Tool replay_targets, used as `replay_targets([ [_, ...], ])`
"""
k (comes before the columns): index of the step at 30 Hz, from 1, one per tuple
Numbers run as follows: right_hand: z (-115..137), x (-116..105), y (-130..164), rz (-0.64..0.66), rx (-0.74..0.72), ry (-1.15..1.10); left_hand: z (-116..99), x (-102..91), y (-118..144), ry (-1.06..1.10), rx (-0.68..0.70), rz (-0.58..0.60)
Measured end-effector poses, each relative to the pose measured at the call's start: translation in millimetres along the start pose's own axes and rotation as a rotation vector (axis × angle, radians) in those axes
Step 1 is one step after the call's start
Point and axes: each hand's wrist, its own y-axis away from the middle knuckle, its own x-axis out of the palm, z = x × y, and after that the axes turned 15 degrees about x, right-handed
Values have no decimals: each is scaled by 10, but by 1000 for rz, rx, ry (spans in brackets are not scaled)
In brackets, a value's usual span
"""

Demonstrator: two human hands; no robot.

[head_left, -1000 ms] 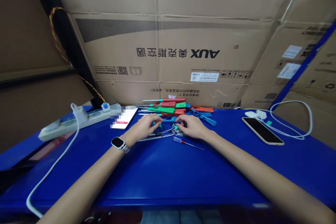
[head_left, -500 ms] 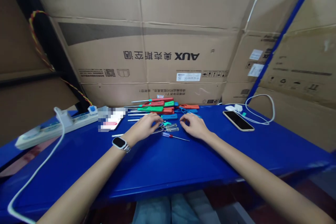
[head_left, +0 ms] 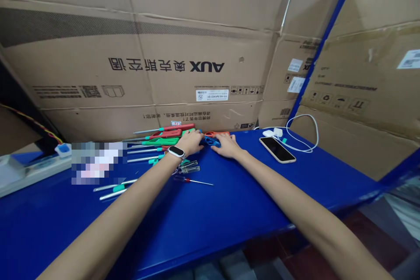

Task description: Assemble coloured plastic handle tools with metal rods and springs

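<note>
Head view: a person at a blue workbench (head_left: pixel 229 210), both arms stretched toward a pile of hand tools stacked against the cardboard boxes (head_left: pixel 164 52).
Left hand: the left hand (head_left: pixel 190 142), a watch (head_left: pixel 176 152) on its wrist, lies over the near end of the red and green screwdrivers (head_left: pixel 164 136); fingers curled down onto the handles, though whether they grip one I cannot tell.
Right hand: the right hand (head_left: pixel 225 145) rests palm down at about 3 o'clock of the left, fingers together, their tips touching the blue-handled tool (head_left: pixel 211 141).
Blue tool: lies flat between the two hands, at the pile's right edge, just in front of an orange handle (head_left: pixel 218 133).
Loose pieces: small clear-handled screwdrivers (head_left: pixel 189 166) lie just beside the left wrist at about 6 o'clock; a thin red-handled one (head_left: pixel 193 180) lies nearer the bench edge.
Further left: two bare shafts with teal tips (head_left: pixel 114 189) lie apart at 8 o'clock of the pile.
Right of the bench: a phone (head_left: pixel 277 149) lies face up at 3 o'clock, a white charger and cable (head_left: pixel 305 133) behind it.
Step in hand: by the look of it, picking through the pile, with the blue tool being singled out.
Next move calls for: a firm pinch on that blue handle and a clean lift, so that the stacked handles beside it are not dragged along.
</note>
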Motion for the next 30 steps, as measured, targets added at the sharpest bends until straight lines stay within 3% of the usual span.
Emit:
replay_targets([
  [10,-230,-59,166,-36,-82,-158,-48,45,-76,-33,27,21],
  [21,-334,65,238,-114,36,-323,-83,32,-208,-55,200,55],
  [30,-385,-22,298,-29,-66,-594,-147,92,-248,-19,193,20],
])
